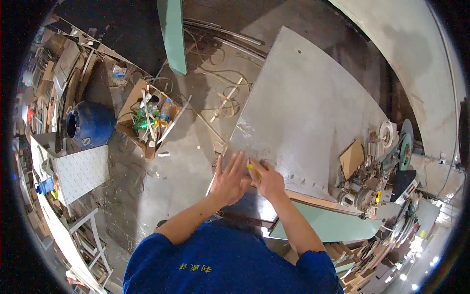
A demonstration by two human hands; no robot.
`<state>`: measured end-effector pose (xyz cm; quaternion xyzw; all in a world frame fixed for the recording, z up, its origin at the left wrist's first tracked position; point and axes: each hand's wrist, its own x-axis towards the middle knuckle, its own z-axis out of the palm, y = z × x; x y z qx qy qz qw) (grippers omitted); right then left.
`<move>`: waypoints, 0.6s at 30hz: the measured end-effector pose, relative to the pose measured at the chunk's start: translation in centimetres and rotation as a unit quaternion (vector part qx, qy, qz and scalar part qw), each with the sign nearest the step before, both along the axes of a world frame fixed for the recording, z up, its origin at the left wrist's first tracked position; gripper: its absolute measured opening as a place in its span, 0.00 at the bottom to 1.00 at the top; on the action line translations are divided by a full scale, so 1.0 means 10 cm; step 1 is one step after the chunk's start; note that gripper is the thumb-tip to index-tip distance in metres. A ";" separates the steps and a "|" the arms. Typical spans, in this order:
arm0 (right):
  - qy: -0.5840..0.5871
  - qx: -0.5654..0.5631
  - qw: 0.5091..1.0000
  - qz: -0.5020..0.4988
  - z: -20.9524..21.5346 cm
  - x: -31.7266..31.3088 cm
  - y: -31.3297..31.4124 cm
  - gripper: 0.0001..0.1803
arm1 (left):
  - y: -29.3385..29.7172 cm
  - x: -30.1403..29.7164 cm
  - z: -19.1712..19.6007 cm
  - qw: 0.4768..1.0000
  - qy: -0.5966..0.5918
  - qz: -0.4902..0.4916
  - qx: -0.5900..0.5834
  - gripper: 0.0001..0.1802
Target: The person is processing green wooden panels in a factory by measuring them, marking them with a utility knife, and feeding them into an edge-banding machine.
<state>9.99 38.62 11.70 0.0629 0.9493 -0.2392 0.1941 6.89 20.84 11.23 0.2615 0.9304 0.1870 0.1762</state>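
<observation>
A large grey tabletop (308, 108) stretches out ahead of me, and both my hands are at its near left corner. My left hand (229, 180) lies there with its fingers stretched forward, pressing at the edge. Close beside it, my right hand (269, 182) is closed around a small yellow hand tool (252, 167). Only part of the tool shows between the fingers; its exact kind and its tip are too small to make out. Any thin piece under the left hand is hidden.
A cardboard box (129, 105) of bottles and offcuts stands left on the floor, beside a blue barrel (95, 123) and a white box (81, 171). Strips (227, 100) litter the floor ahead. Machine parts (364, 196) crowd the table's right end; a pale green panel (328, 223) sits below its near edge.
</observation>
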 end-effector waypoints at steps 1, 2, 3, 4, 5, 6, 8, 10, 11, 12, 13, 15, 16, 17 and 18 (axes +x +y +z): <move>0.034 0.012 0.999 0.011 -0.01 -0.04 0.03 0.22 | 0.02 0.05 0.01 1.000 0.003 0.001 0.001 0.39; 0.026 0.006 1.000 -0.001 0.05 -0.30 0.01 0.22 | 0.07 -0.19 -0.03 0.999 0.036 0.005 0.001 0.38; 0.016 0.000 1.000 -0.015 0.13 -0.59 0.00 0.22 | 0.08 -0.40 -0.03 0.999 0.031 0.005 -0.001 0.38; 0.013 0.002 1.000 -0.018 0.17 -0.70 0.01 0.22 | 0.10 -0.62 -0.03 0.999 0.051 0.008 0.013 0.38; 0.010 0.001 1.000 -0.018 0.18 -0.84 0.02 0.22 | 0.12 -0.75 -0.03 0.997 0.076 0.012 0.027 0.38; 0.008 0.001 1.000 -0.018 0.19 -0.89 0.02 0.22 | 0.13 -0.68 -0.03 0.997 0.077 0.010 0.028 0.38; 0.032 -0.002 0.999 -0.009 0.07 -0.51 0.00 0.23 | 0.09 -0.50 -0.03 0.999 0.037 0.021 0.012 0.37; 0.055 -0.003 0.998 -0.005 -0.03 -0.17 0.00 0.23 | -0.01 -0.08 -0.01 1.000 0.027 -0.002 0.015 0.36; 0.043 0.014 0.999 -0.006 -0.03 -0.05 0.00 0.23 | -0.04 0.03 0.03 1.000 0.009 -0.022 0.017 0.36; 0.031 0.030 0.999 -0.006 -0.05 -0.01 0.01 0.24 | -0.01 -0.06 -0.02 1.000 0.010 -0.021 0.017 0.36; 0.036 0.023 0.999 -0.007 -0.03 -0.17 0.04 0.23 | 0.06 -0.22 -0.05 0.999 0.040 -0.010 0.015 0.36; 0.039 0.026 0.999 -0.026 0.07 -0.72 0.04 0.23 | 0.16 -0.64 -0.06 0.996 0.084 0.002 0.017 0.35; 0.040 0.038 0.997 -0.045 0.12 -0.98 0.06 0.23 | 0.23 -0.93 -0.06 0.994 0.103 0.003 0.024 0.35; 0.051 0.038 0.996 -0.055 0.13 -1.20 0.12 0.23 | 0.30 -1.20 -0.11 0.992 0.118 -0.009 0.031 0.35; 0.063 0.036 0.995 -0.064 0.13 -1.33 0.15 0.23 | 0.32 -1.36 -0.15 0.990 0.133 -0.019 0.036 0.36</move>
